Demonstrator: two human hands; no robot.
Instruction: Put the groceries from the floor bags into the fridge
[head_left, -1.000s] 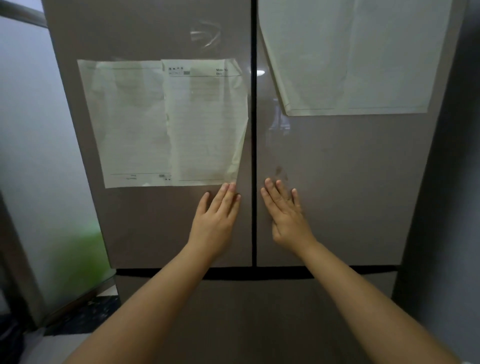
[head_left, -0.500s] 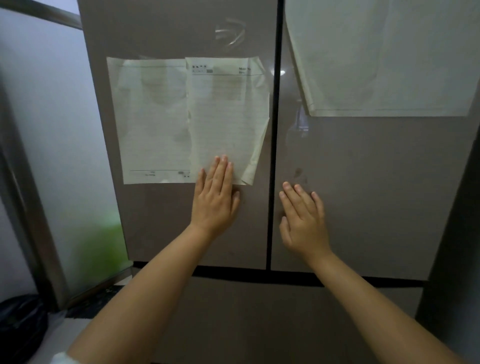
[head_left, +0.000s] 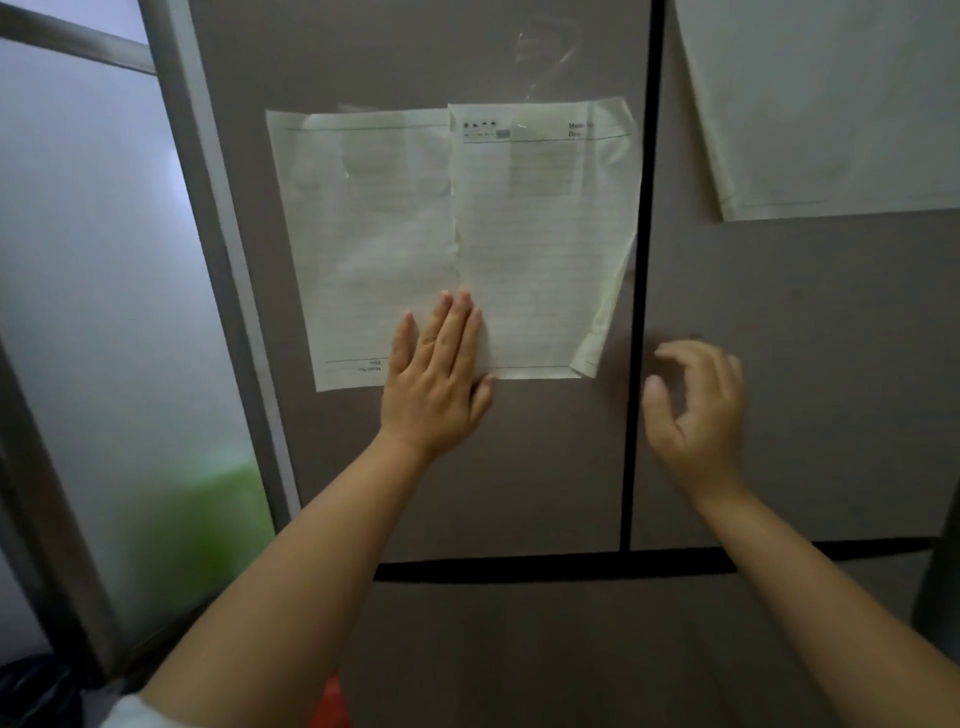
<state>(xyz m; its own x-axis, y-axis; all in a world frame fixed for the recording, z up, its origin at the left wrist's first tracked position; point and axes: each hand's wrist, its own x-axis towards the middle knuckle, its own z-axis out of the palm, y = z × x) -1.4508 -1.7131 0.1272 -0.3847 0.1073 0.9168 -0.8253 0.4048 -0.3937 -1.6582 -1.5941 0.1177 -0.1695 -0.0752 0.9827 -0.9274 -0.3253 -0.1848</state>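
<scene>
On the far left is a frosted glass panel. Next comes the fridge, with both doors closed. The left hand lies flat, fingers spread, on 2 paper sheets stuck to the left door. The right hand hovers by the gap between the doors, fingers loosely curled, holding nothing. No grocery bags can be clearly seen. If the left hand slides, it could tear the curled paper. Pulling the right door could catch the big sheet there.
</scene>
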